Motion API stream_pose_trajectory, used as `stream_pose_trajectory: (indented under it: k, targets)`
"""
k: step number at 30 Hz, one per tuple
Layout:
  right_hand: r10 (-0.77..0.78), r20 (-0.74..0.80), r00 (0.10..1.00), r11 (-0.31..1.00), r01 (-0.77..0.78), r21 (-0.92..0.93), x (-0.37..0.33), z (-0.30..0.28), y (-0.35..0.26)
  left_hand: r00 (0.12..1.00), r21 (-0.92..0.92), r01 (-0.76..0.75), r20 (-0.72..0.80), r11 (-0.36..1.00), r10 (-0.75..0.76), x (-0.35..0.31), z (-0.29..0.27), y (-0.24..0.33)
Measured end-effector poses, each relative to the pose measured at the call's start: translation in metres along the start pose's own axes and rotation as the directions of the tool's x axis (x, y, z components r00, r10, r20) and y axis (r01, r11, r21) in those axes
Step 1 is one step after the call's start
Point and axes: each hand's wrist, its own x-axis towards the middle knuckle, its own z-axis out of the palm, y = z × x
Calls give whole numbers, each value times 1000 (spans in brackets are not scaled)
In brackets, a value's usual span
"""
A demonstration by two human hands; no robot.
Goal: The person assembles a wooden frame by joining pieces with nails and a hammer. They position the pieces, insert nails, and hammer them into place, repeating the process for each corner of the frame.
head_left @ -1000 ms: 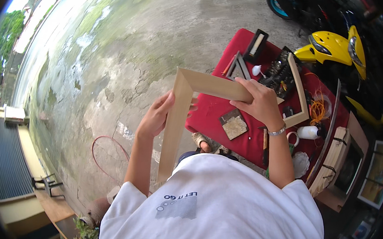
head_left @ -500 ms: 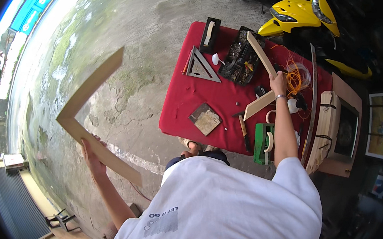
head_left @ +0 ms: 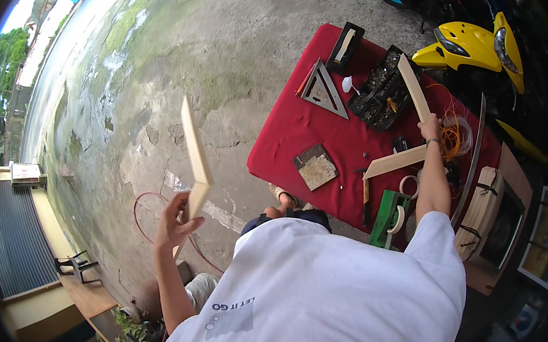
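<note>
My left hand [head_left: 173, 224] is closed around an L-shaped wooden frame piece [head_left: 194, 142], held up off the table to the left. The piece is turned nearly edge-on, its corner by my fingers; part of its lower arm is hidden behind the hand. Over the right part of the red-covered table [head_left: 272, 148], my right hand [head_left: 430, 129] grips a second L-shaped wooden frame piece [head_left: 415, 90] near its corner. One arm of that piece points away beside the black tool tray [head_left: 381, 93]; the other reaches left across the hammer [head_left: 365, 195].
A metal triangle square [head_left: 324, 92], a worn square block [head_left: 316, 168] and a green tape dispenser [head_left: 390, 218] lie on the table. Orange line [head_left: 451, 136] is coiled by my right wrist. Yellow motorbike [head_left: 468, 46] stands beyond. A person crouches at lower left, beside a looped hose [head_left: 137, 209].
My left hand has turned its frame piece from broad face to edge-on and brought it right. My right hand's piece still lies over the table. The view has shifted, revealing the person at lower left.
</note>
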Motion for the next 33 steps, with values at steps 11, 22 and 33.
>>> stream_pose_trajectory:
  k: [11,22,33]
  targets:
    - [-397,-238,886,844,454,284,-84,-133,-39,976,743,-217,188,633,114,50,-27,6]
    - [-917,-183,353,197,803,562,-265,-162,-194,978,649,137,33,749,-208,117,-104,-69]
    - [-962,241,130,193,946,260,-316,-98,-366,972,246,234,-38,941,-232,147,-140,-193]
